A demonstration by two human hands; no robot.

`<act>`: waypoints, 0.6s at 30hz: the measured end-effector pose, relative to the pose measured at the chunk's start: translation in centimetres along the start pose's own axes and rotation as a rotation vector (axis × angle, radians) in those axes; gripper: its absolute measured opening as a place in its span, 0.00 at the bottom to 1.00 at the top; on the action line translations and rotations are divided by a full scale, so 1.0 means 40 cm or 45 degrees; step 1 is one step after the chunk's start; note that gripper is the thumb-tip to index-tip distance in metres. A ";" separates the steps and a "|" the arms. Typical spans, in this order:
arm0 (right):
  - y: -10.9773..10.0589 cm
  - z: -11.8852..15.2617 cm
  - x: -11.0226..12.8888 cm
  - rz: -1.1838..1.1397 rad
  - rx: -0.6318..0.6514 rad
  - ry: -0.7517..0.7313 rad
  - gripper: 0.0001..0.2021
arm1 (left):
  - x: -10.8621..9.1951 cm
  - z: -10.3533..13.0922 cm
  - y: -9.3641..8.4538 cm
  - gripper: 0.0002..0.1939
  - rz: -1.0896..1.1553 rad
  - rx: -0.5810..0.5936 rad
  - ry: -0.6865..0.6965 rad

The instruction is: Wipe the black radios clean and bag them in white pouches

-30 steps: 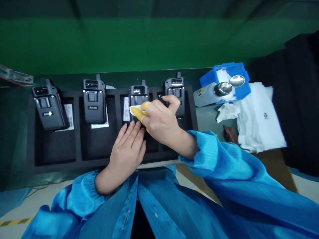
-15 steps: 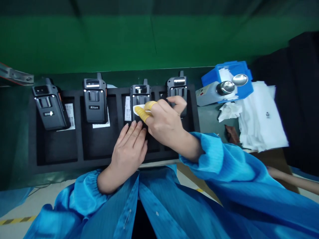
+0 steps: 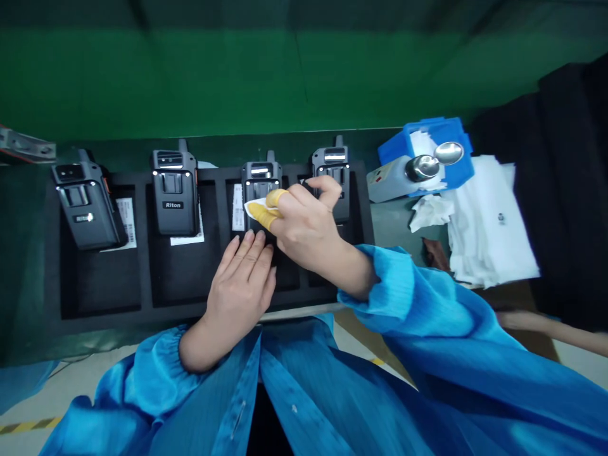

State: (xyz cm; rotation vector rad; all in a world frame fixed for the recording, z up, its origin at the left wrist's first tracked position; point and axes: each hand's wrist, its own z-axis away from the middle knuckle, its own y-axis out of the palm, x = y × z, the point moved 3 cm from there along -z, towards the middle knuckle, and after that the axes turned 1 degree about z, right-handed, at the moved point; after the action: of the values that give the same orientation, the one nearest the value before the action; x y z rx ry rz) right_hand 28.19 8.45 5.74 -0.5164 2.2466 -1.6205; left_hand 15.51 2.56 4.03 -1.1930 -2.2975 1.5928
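A black two-way radio (image 3: 261, 171) lies face down in a compartment of the black foam tray (image 3: 147, 253). My right hand (image 3: 306, 221), with yellow finger cots on two fingers, pinches a white wipe (image 3: 251, 209) against the radio's back. Flat over the radio's lower end rests my left hand (image 3: 240, 278), its fingers stretched out. Both hands hide much of that radio's lower half. More radios lie in the other compartments: one at far left (image 3: 88, 202), one marked Riton (image 3: 174, 199), and one at right (image 3: 337, 164), partly behind my right hand.
At right stand a blue bin (image 3: 456, 126) and a white bottle with a metal cap (image 3: 389, 179). Near them are a crumpled tissue (image 3: 431, 212), a brown scrap (image 3: 436, 253) and stacked white bags (image 3: 489, 234). Another person's arm (image 3: 551, 328) shows at lower right. Labels (image 3: 127, 218) lie beneath radios.
The whole view has shifted slightly, so things sit a little further left. My right hand still presses the wipe on the radio; my left hand stays on its lower end.
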 end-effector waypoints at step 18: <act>0.002 0.006 0.007 -0.011 -0.013 -0.004 0.16 | -0.001 -0.005 -0.004 0.15 -0.044 -0.015 0.029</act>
State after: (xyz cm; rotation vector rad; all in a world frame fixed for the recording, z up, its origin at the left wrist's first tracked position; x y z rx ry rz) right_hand 28.03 8.15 5.57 -0.5316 2.2546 -1.6128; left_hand 15.54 2.63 4.27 -1.1618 -2.3040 1.5482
